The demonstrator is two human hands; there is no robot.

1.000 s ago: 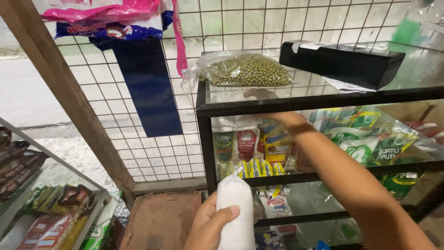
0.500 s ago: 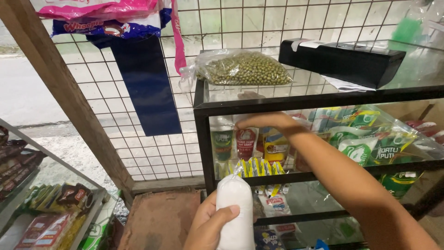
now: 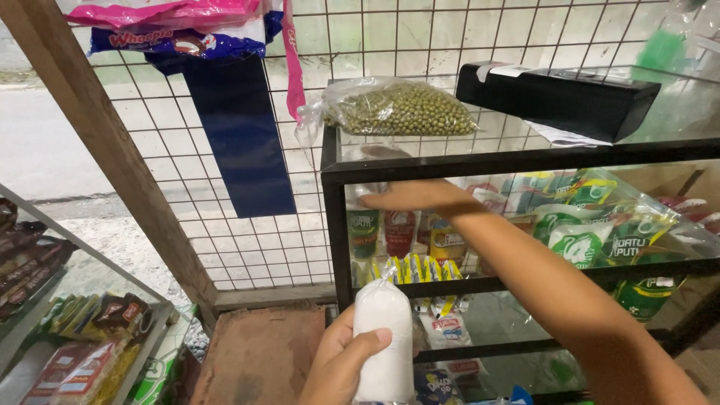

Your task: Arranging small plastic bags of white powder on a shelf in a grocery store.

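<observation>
My left hand (image 3: pixel 341 367) grips a small clear bag of white grains (image 3: pixel 382 337), held upright low in front of a black-framed glass case (image 3: pixel 334 217). My right hand (image 3: pixel 409 196) is stretched flat, palm down, fingers together, inside the upper shelf of the case just under its top pane. It holds nothing. Below and behind it stand several sachets and small packets (image 3: pixel 397 229). Green and white pouches (image 3: pixel 592 225) fill the shelf to the right of my forearm.
A bag of green beans (image 3: pixel 401 109) and a long black box (image 3: pixel 559 94) lie on the case's glass top. A wire mesh wall (image 3: pixel 247 217) with a dark blue strip (image 3: pixel 240 135) stands behind. A wooden post (image 3: pixel 112 150) and a snack rack (image 3: pixel 67 337) are at left.
My right hand has slid leftward along the upper shelf and flattened out. My left hand and the white bag have stayed in place.
</observation>
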